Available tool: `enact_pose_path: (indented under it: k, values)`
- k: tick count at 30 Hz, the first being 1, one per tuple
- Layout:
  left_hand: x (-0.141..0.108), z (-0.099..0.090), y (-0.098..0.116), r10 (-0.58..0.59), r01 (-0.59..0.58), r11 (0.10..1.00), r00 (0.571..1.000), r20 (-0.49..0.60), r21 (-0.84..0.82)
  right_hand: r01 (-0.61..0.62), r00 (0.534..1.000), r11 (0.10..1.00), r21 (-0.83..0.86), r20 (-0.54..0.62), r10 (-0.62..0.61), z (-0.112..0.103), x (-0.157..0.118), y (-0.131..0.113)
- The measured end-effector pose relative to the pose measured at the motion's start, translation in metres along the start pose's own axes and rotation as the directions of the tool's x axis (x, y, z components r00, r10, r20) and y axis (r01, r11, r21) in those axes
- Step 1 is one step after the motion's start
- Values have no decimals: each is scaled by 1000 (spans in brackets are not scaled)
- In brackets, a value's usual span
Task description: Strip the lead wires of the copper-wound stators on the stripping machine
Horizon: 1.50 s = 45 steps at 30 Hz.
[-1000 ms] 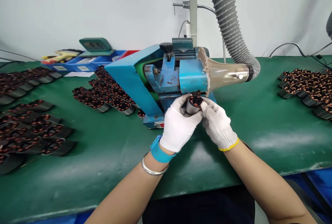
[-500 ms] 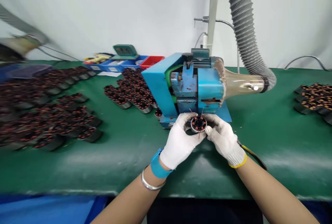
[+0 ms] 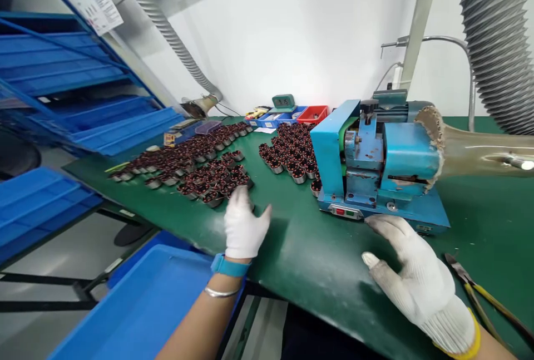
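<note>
My left hand [image 3: 246, 225], in a white glove, is at the near right edge of a group of wound motor stators [image 3: 212, 198]. Its thumb stands apart from the fingers, whose tips are close to the outermost stators. Whether they touch one is hard to see. My right hand [image 3: 417, 279], gloved in white with a yellow cuff, hovers over the green table just in front of the blue belt-driven machine [image 3: 406, 154]. Thumb and fingers are apart with nothing between them. Yellow-handled cutters [image 3: 471, 282] lie to the right of this hand.
More stators [image 3: 292, 148] stand left of the machine. Behind them are a red bin [image 3: 312, 114], blue bins [image 3: 271, 121] and a digital clock [image 3: 283, 102]. A blue tray [image 3: 142, 304] sits below the table edge, and blue racks [image 3: 62, 70] are at the left. A grey hose [image 3: 496, 43] hangs at the right.
The view has swung left. My hands have parted, and the stator they held together is no longer between them. My left hand has moved left to the grouped stators.
</note>
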<state>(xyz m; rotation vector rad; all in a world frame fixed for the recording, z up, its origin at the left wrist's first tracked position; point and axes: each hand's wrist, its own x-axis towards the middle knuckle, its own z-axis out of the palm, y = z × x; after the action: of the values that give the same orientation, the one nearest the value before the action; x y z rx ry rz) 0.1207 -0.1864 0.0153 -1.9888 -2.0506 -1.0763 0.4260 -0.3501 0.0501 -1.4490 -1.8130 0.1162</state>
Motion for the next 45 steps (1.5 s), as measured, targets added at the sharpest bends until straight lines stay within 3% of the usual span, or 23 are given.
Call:
enact_pose_path:
  k: [2,4,9,13,17,21,24,25,28,31,34,37,39,40,43,45]
  values:
    - [14,19,11,-27,47,994,980,199,-97,-13,1000,1000,-23,1,13,0,0,1]
    - [35,43,20,-121,159,982,944,308,-104,-36,999,998,-45,15,36,1,0,3]
    - [98,91,22,-346,370,928,902,260,-48,-81,992,995,-63,95,87,6,0,6]
    - [117,98,22,-398,432,896,883,250,-99,-64,993,997,-53,99,70,7,-1,4]
    - [98,83,27,-380,426,878,898,222,-220,-57,994,998,-26,96,59,6,0,1]
    - [40,51,46,-227,303,864,947,227,-402,-70,990,997,-17,121,72,5,2,-4]
    - [-20,23,72,-22,193,826,950,311,-530,-140,979,989,39,152,132,2,5,-10]
    - [-37,15,81,123,107,782,939,321,-613,-184,970,981,65,171,171,1,6,-11]
    - [-70,-1,110,449,-108,593,867,217,-798,-341,928,919,197,225,296,-4,11,-13]
    - [-73,-2,136,626,-284,400,779,34,-871,-432,902,790,436,196,385,-9,16,-11]
    - [-64,2,155,730,-481,342,677,-94,-807,-378,908,674,634,112,404,-11,18,-7]
    - [-61,6,163,786,-591,330,604,-132,-736,-273,918,641,717,-6,396,-9,18,-4]
    - [-64,8,163,784,-575,340,610,-114,-744,-293,893,558,777,14,450,-6,18,-2]
    - [-66,10,162,767,-538,357,636,-89,-763,-323,865,476,818,51,499,-5,19,0]
    - [-72,13,161,632,-335,440,775,22,-833,-262,750,165,951,92,655,-3,24,4]
    - [-74,13,163,522,-192,481,847,103,-855,-152,680,96,984,33,732,-4,26,6]
